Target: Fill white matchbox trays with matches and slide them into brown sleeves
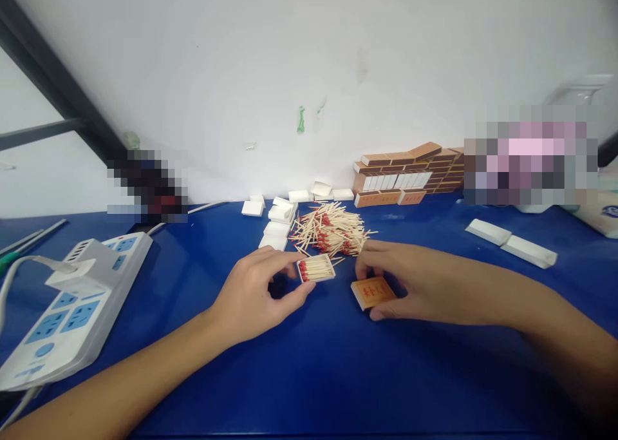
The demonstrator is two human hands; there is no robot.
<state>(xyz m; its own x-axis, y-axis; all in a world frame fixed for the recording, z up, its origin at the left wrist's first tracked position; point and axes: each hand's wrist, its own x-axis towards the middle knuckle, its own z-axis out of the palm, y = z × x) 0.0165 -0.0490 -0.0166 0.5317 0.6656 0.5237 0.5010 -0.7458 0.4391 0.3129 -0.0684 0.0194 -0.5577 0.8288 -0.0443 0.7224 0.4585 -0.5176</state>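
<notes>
Between the thumb and fingers of my left hand (pixel 263 292) is a small white matchbox tray (pixel 316 269), filled with red-tipped matches. My right hand (pixel 393 279) grips an orange matchbox sleeve (pixel 373 292) with red lettering, held low over the blue table. A gap separates the tray from the sleeve. Just beyond both hands lies a loose pile of matches (pixel 333 227), their red heads pointing various ways. Several white trays (pixel 280 214) sit left of the pile, some stacked on one another. Whether anything is inside the sleeve I cannot tell.
Brown matchboxes (pixel 400 176) are stacked against the wall at the back right. Two white trays (pixel 512 241) lie on the right of the blue table (pixel 309 375). A power strip (pixel 82 311) with a plugged-in charger and cables takes up the left side.
</notes>
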